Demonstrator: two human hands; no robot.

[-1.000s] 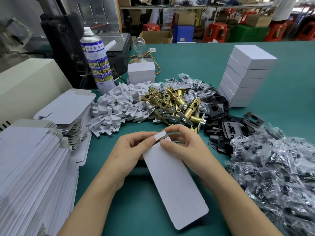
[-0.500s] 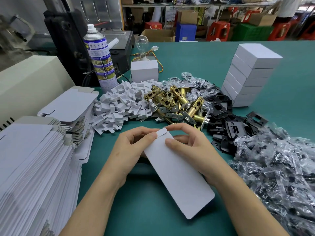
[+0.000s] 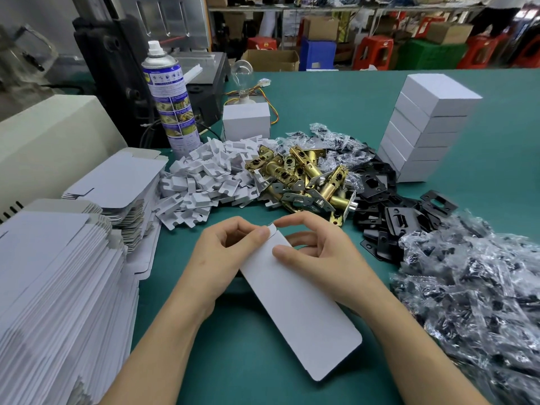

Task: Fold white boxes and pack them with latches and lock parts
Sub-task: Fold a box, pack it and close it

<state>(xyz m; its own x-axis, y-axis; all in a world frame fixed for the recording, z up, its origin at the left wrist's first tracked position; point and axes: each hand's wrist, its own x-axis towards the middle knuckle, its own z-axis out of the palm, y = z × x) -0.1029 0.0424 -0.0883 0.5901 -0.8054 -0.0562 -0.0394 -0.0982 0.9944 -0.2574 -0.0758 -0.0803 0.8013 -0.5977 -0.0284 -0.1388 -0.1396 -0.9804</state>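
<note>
A flat white box blank (image 3: 301,305) is held just above the green table (image 3: 336,92), its long side running toward me. My left hand (image 3: 225,255) pinches its far left corner by the small end tab. From the right, my right hand (image 3: 315,249) grips the same far end, thumb pressed on the top face. Behind the hands lie brass latches (image 3: 301,176), white card inserts (image 3: 204,179), black strike plates (image 3: 388,211) and bagged lock parts (image 3: 473,293). Folded white boxes (image 3: 423,127) are stacked at the far right.
Piles of flat box blanks (image 3: 52,287) fill the left side. A spray can (image 3: 171,100), a single white box (image 3: 246,119) with a light bulb behind it, a black machine and a beige casing stand at the back left.
The blank's near end has swung to the right and the blank now lies more slanted. Both hands keep their hold on its far end.
</note>
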